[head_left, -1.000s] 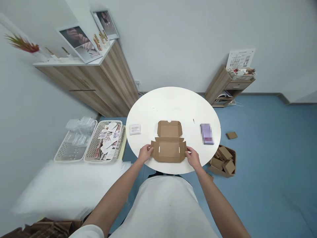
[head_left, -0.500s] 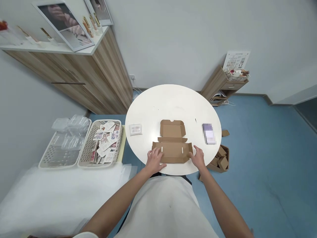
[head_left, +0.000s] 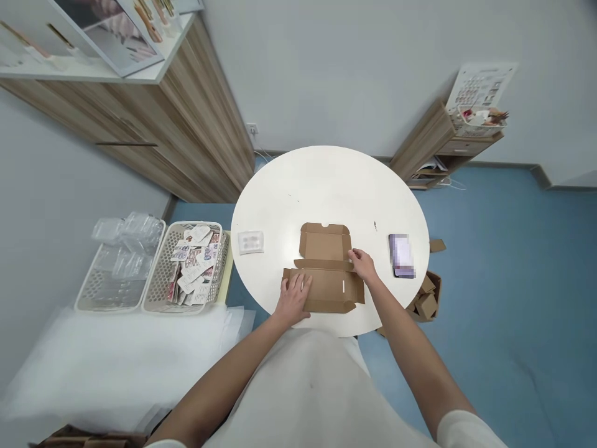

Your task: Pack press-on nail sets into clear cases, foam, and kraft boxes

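Note:
An unfolded brown cardboard box (head_left: 326, 292) lies on the white oval table (head_left: 326, 180), its lid panel pointing away from me and its side flaps partly raised. My left hand (head_left: 295, 297) rests on the near panel's left part, fingers spread and pressing down. At the right end of the middle fold, my right hand (head_left: 363, 265) has its thumb and fingers closed on a flap of the box; the fingertips partly cover that flap. A small clear packet (head_left: 250, 242) sits to the left, and a blurred purple item (head_left: 402, 256) to the right.
Left of the table stand a white basket of cards and packets (head_left: 193, 267) and another of clear plastic cases (head_left: 121, 267). On the floor at right is a carton of cardboard pieces (head_left: 429, 302). A wooden cabinet (head_left: 200, 112) and small shelf (head_left: 429, 146) stand behind.
My right hand has moved up from the near panel's right flap to the middle fold. My left hand stays on the near panel, fingers flatter. The view has shifted slightly.

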`<state>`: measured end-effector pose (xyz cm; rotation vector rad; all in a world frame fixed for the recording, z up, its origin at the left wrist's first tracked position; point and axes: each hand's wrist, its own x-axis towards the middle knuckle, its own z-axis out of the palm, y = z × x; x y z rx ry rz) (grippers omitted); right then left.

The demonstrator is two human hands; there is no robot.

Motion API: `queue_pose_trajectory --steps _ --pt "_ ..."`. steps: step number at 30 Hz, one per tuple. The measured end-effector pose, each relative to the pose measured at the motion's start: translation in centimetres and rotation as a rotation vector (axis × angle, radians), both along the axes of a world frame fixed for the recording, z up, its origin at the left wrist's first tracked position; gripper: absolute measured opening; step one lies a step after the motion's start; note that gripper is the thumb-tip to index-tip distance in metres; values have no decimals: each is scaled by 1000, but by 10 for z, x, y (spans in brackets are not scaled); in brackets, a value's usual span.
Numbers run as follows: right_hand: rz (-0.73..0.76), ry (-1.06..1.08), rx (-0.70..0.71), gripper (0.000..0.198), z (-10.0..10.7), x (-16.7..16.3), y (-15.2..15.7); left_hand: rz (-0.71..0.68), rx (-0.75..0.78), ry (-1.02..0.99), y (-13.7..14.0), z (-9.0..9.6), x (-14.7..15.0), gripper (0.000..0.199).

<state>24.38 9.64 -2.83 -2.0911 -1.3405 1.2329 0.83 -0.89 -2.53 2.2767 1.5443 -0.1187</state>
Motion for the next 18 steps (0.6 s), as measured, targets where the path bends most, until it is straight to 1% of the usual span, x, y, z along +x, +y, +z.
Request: queue_pose_trajectory --steps 3,8,11,14,18 --pt "31 9 25 35 -10 -3 11 50 -20 6 6 1 5 111" --pt "46 -8 82 23 -19 -4 14 127 -74 16 18 7 10 123" --pt "71 -2 111 19 -16 -3 11 145 -81 20 26 11 11 127" --pt "113 -10 136 19 -11 -4 5 162 -75 40 32 13 12 127" --pt "152 -51 162 19 -6 -5 -8 119 -58 75 34 10 14 122"
